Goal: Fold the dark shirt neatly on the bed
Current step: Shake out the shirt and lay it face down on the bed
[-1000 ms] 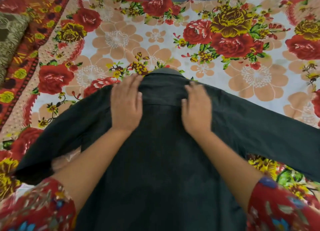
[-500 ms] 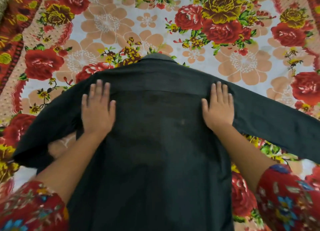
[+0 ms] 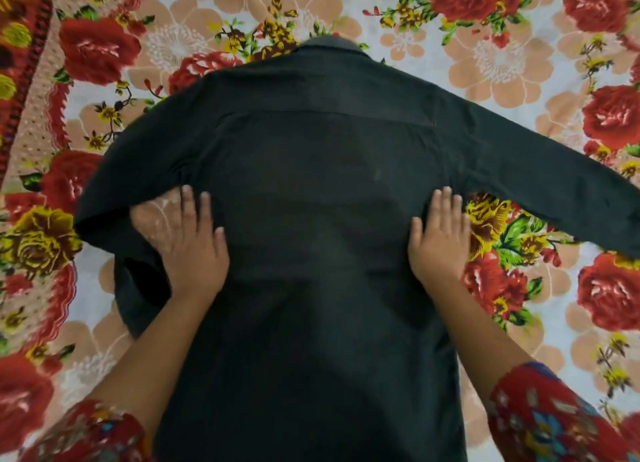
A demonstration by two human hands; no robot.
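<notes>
Both hands press flat, fingers straight: I see the left hand (image 3: pixel 194 243) on the dark shirt (image 3: pixel 322 202) below its left armpit, the right hand (image 3: pixel 438 243) on its right side edge. It lies back-up across the bedsheet's (image 3: pixel 512 67) middle.

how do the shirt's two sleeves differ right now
The left sleeve bends back toward the person; the right sleeve lies stretched straight out to the picture's edge. The left sleeve looks bunched, the right sleeve flat. Both are dark and rest on the floral bedsheet.
</notes>
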